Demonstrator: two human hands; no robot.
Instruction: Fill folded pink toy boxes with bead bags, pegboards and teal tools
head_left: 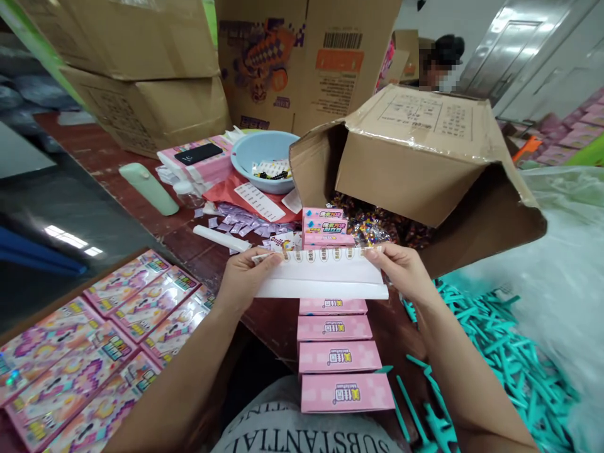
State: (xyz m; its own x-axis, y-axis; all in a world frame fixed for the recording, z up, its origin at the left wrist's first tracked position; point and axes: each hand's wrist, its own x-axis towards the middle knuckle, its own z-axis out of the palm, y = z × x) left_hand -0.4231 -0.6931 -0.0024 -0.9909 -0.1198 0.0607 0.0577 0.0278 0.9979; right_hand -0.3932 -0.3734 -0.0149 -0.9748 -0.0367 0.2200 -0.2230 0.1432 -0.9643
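Left hand [246, 277] | right hand [402, 267] | pinch thin white sheet [321, 272], lower edge curled

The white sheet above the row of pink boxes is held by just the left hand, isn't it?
No, not by just one: the head view shows the left hand and the right hand both holding the white sheet above the row of pink boxes.
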